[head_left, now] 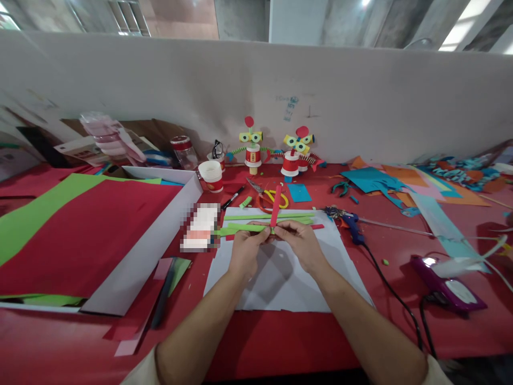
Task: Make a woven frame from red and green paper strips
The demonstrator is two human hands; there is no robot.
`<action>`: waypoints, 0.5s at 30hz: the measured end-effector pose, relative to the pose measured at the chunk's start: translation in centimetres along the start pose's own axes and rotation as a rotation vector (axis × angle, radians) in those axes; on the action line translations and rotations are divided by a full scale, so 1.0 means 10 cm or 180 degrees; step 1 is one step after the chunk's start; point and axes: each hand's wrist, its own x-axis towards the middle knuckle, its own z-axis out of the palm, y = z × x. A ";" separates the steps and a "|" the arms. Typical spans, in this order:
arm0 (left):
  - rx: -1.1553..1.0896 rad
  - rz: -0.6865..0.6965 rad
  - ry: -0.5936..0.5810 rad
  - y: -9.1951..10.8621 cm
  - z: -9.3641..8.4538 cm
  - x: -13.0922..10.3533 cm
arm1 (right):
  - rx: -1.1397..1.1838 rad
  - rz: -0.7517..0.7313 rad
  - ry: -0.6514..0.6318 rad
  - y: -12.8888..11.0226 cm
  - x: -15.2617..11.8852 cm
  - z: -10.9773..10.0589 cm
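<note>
My left hand (247,249) and my right hand (302,243) meet above a sheet of white paper (272,294), fingers pinched together. Between them they grip a red paper strip (276,206) that stands upright and a green paper strip (244,228) that reaches out to the left. The two strips cross at my fingertips; whether they are joined there I cannot tell. More green strips (296,216) lie on the paper just behind my hands, with the end of another red strip (318,226) to the right.
Yellow-handled scissors (282,199) and a pen (232,198) lie behind the paper. A blue glue gun (353,227) with a cord is at right, near a purple device (449,289). At left stands a box of coloured paper (120,299). Paper-cup figures (253,156) stand along the wall.
</note>
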 end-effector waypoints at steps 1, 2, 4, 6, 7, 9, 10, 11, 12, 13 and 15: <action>-0.0026 -0.0005 0.0015 0.00 0.00 0.00 | 0.0062 0.0026 -0.0009 0.00 0.00 0.00; -0.0041 0.0006 0.0030 0.00 0.00 0.00 | 0.0117 0.0045 -0.0027 -0.01 0.00 0.00; -0.0054 0.0052 0.0053 0.01 0.01 0.00 | 0.0184 0.0053 -0.0079 -0.01 0.00 0.01; -0.0054 0.0107 0.0070 0.02 0.01 -0.01 | 0.0174 0.0037 -0.0096 -0.01 0.00 0.02; -0.0051 0.0126 0.0062 0.02 0.01 -0.01 | 0.0140 0.0020 -0.0089 -0.01 0.00 0.02; -0.0044 0.0120 0.0045 0.03 0.01 -0.02 | 0.0065 -0.0030 -0.0023 -0.01 0.01 0.03; -0.0045 0.0095 0.0032 0.03 0.01 -0.02 | 0.0044 -0.0052 0.0019 -0.01 0.01 0.03; -0.0054 0.0063 0.0019 0.03 0.01 -0.02 | 0.0045 -0.0060 0.0054 -0.01 0.02 0.03; -0.0062 0.0028 0.0006 0.03 0.01 -0.01 | 0.0065 -0.0053 0.0076 0.00 0.02 0.04; -0.0063 0.0004 -0.0007 0.03 0.00 -0.01 | 0.0095 -0.0029 0.0082 0.00 0.02 0.04; -0.0044 -0.0014 -0.0048 0.02 0.00 0.00 | 0.0116 0.0013 0.0089 0.00 0.02 0.04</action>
